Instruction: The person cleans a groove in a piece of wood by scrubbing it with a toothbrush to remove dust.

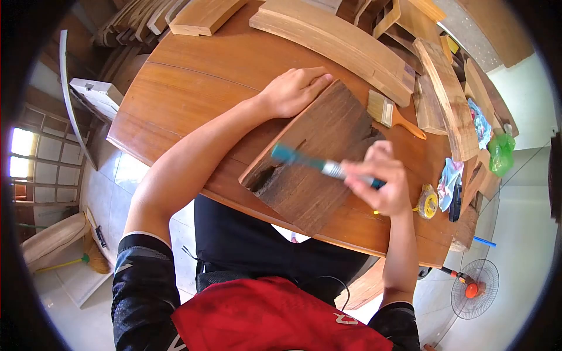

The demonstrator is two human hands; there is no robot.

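A dark brown wooden board with a rough, gouged hollow near its lower left corner lies at a slant on the polished wooden table. My left hand grips the board's upper left edge, its fingers curled at the far corner. In my right hand is a teal brush with a silver band, its handle between thumb and fingers. The brush's teal end is over the left part of the board, slightly blurred. A wide paintbrush with pale bristles and an orange handle lies just beyond the board's right side.
Thick curved timber lies along the table's far side. Another plank stands at the right, near a yellow tape measure, a patterned cloth and a green plastic bag. A fan is at lower right.
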